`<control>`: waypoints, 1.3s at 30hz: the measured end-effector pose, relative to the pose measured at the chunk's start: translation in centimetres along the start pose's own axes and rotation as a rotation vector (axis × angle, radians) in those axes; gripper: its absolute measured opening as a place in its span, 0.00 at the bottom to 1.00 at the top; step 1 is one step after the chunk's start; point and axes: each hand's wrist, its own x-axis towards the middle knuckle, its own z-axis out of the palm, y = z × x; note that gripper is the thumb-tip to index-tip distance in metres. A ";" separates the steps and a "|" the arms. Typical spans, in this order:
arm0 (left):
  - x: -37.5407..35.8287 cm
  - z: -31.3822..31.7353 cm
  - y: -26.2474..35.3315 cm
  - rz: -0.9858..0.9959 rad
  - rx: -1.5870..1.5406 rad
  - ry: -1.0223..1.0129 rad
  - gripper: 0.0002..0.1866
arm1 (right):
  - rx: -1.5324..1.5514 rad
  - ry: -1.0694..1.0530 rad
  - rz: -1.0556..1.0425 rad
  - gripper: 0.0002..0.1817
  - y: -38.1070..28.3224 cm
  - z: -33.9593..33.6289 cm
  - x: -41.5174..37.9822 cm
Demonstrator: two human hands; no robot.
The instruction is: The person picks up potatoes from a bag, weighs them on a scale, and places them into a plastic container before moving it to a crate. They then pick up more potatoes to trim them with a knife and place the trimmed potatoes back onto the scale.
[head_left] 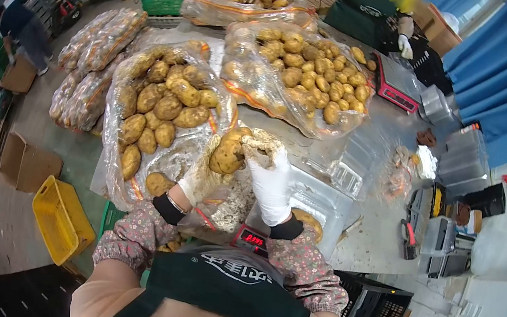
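Note:
My left hand (200,173), in a soiled white glove, is closed around a potato (228,152) with dark marks on its skin, held above the table. From the other side, my right hand (269,177), in a cleaner white glove, has its thumb and fingers bent, with the tips against the potato's right edge. Below my right wrist lies a clear plastic tray (334,204), where another potato (307,223) shows partly behind my sleeve. A scale's red display (252,238) glows near my apron. Left of my hands, an opened plastic bag (109,155) holds several potatoes (169,107).
A second open bag of potatoes (301,66) lies ahead, and a third bag (249,15) beyond it. Across the table, a co-worker (369,11) reaches into that bag. A red scale (397,88) and clear containers (466,152) stand right. A yellow crate (61,221) sits lower left.

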 end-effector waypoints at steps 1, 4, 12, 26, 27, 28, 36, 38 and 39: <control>-0.8 0.0 0.8 -0.033 -0.064 0.033 0.25 | 0.020 -0.005 -0.001 0.15 0.4 0.6 0.0; -2.8 0.3 2.6 0.032 -0.034 0.109 0.25 | 0.006 -0.049 0.047 0.13 0.2 1.8 -0.2; -4.9 -2.0 5.8 0.119 -0.283 0.178 0.24 | 0.341 -0.156 0.249 0.12 -0.4 3.9 -0.3; -6.1 -6.6 7.4 -0.002 -0.436 0.065 0.26 | -0.436 -0.299 0.009 0.12 0.3 2.6 2.5; -6.1 -6.4 7.3 -0.005 -0.436 0.065 0.26 | -0.673 -0.277 -0.154 0.14 0.9 3.3 1.7; -6.1 -6.1 7.2 0.067 -0.416 0.135 0.27 | -0.908 -0.250 -0.319 0.16 0.9 4.3 0.8; -6.6 -2.0 5.7 0.294 -0.296 0.192 0.28 | -0.210 -0.298 0.161 0.18 -2.2 9.4 -1.9; -6.9 -1.2 5.9 0.246 -0.198 0.021 0.29 | -0.164 -0.280 0.127 0.18 -2.0 9.4 -2.0; -7.0 -1.3 5.9 0.245 -0.198 0.021 0.29 | -0.053 -0.332 0.239 0.17 -2.2 9.2 -1.8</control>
